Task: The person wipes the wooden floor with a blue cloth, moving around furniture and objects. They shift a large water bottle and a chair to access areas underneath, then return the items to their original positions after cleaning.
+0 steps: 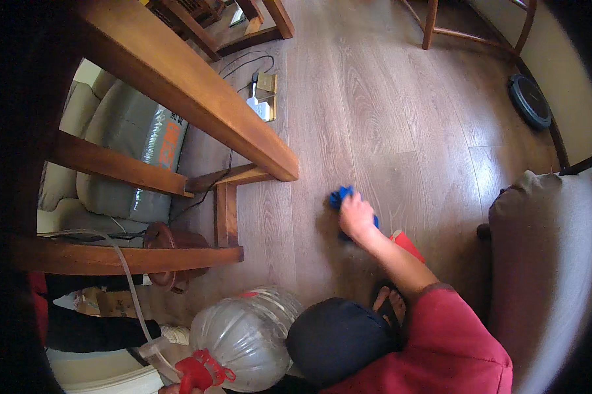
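Note:
My right hand is on a crumpled blue cloth against the wood-look floor, with more blue showing beside the wrist. A red object with a pale edge, perhaps card, lies partly behind my forearm. Only a bit of my left hand shows at the bottom edge, at the red handle of a large clear plastic bottle; most of its grip is hidden. The bottle leans beside my dark-clad knee. A clear tube runs up from near its red top.
Wooden furniture legs and rails stand at left, near a brown bucket. Chargers sit in a power strip with cords. A robot vacuum is by the right wall, past a grey upholstered seat. Another person's dark-trousered leg shows lower left.

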Motion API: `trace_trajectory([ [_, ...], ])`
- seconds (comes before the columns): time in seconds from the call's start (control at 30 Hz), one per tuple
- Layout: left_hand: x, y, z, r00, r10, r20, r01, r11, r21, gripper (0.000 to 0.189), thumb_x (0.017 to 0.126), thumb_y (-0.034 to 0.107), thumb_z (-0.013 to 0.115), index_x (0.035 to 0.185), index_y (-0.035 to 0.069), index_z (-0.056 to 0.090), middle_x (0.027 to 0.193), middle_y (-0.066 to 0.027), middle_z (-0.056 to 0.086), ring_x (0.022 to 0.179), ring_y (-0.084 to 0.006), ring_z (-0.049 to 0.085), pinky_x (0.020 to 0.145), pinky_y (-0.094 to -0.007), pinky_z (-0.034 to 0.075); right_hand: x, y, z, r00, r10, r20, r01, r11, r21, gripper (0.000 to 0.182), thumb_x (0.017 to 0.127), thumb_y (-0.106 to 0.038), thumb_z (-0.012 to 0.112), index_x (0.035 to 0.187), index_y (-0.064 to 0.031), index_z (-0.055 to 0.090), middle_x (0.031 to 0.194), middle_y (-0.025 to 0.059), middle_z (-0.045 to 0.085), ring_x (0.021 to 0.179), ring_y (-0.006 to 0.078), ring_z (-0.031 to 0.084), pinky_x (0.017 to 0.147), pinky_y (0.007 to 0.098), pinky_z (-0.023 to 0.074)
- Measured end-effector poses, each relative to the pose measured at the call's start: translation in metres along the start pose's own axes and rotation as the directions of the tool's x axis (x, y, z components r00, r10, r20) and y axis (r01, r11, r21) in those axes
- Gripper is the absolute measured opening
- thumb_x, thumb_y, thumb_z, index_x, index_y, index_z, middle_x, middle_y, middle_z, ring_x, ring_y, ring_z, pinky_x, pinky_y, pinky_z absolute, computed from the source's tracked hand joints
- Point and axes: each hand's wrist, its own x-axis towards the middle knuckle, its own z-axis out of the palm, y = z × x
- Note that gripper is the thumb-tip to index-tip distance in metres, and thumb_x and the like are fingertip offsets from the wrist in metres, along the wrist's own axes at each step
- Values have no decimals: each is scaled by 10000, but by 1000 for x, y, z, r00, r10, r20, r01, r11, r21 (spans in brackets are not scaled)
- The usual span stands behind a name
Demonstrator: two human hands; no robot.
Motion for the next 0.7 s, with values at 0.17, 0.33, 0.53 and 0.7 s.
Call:
trace_trajectory([
  [0.17, 9, 53, 15, 982, 187, 26, -169, 932, -319, 256, 839, 168, 637, 1043, 15, 610, 932, -70, 642, 875, -138, 599, 708, -240, 485, -109, 8, -27, 648, -266, 714, 88, 957, 277, 507, 790, -299, 519, 1138, 71, 510, 1089, 255, 580, 979, 382, 585, 848, 452, 462],
  [0.33, 9, 113, 39, 991, 135, -25, -137, 971, -196, 148, 741, 163, 642, 759, 22, 598, 693, -3, 576, 609, -94, 531, 574, -217, 423, -147, 4, 41, -33, -758, 652, -223, 641, 734, 517, 765, -374, 563, 1076, 38, 592, 1002, 223, 619, 929, 314, 603, 802, 416, 461],
  [0.53, 14, 144, 22, 960, 148, 238, -201, 954, 221, 202, 870, 169, 558, 1015, 33, 594, 955, -62, 628, 875, -188, 604, 758, -288, 475, -146, -14, 59, 437, -670, 600, -391, 459, 798, 453, 749, -319, 565, 1039, 28, 603, 940, 190, 626, 861, 272, 601, 759, 387, 467],
  [0.7, 41, 164, 45, 923, 380, -69, -385, 918, -96, 183, 742, 224, 644, 696, 58, 582, 558, 51, 468, 454, -31, 358, 429, -203, 244, -132, -35, 80, 635, -534, 558, -429, 358, 830, 402, 736, -273, 567, 1008, 19, 612, 888, 162, 631, 803, 237, 600, 724, 363, 472],
])
